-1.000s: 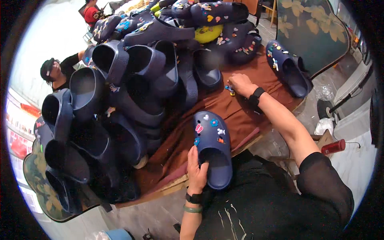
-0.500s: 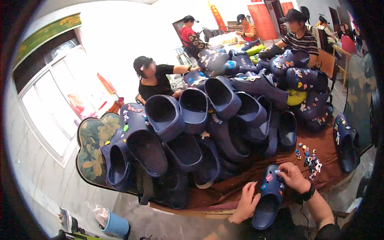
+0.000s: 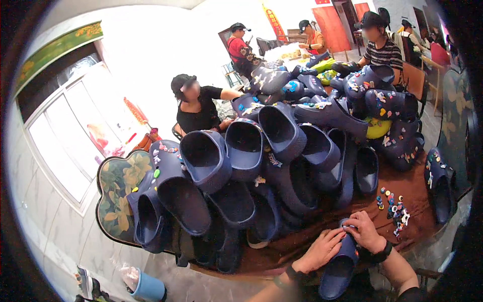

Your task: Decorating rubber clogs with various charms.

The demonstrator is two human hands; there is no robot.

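left hand (image 3: 322,248) moved, flattish, beside curled right hand (image 3: 364,232) | both touch navy clog (image 3: 337,276)

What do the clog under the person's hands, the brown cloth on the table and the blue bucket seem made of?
Clog: probably moulded foam or soft rubber, matt navy; its body looks one-piece and seamless.
Cloth: likely woven fabric, dull brown, going by its soft creases; the fibre can't be told.
Bucket: probably plastic, judging by its smooth, evenly coloured wall.
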